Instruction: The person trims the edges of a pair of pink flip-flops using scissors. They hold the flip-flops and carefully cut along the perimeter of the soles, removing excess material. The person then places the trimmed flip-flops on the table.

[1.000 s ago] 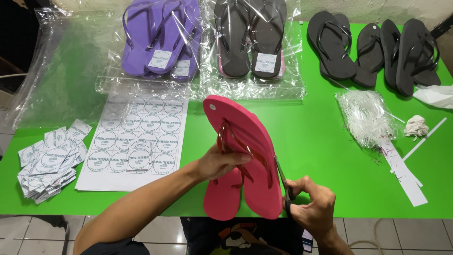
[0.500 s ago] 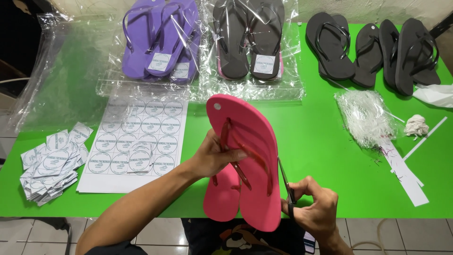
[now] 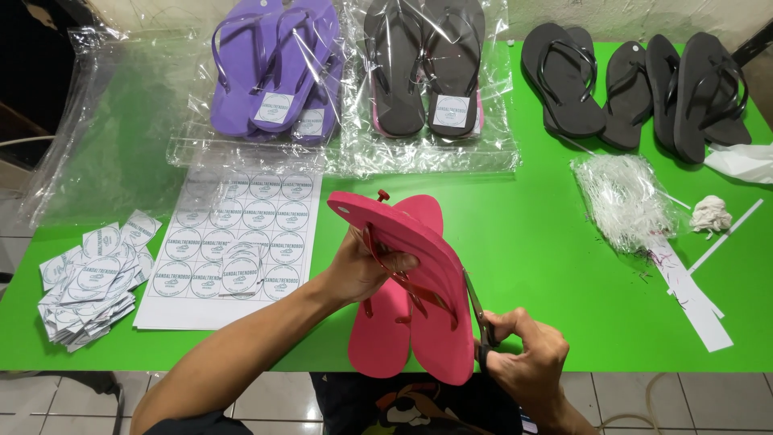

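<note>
Trimming is judged to be the step in hand: the left hand grips the pair of pink flip-flops by the straps, fingers closed round them, soles tilted up above the near edge of the green tabletop; the right hand is closed on scissors, blades set against the right rim of the upper sole, how far open cannot be told. The next move appears to call for a steady hold and short blade travel close to the rim, clear of the left fingers. Open room lies to the right of the pair, bare green as far as the bundle of clear plastic ties; to the left, the sticker sheet sits near; bagged purple flip-flops lie well apart at the far side.
</note>
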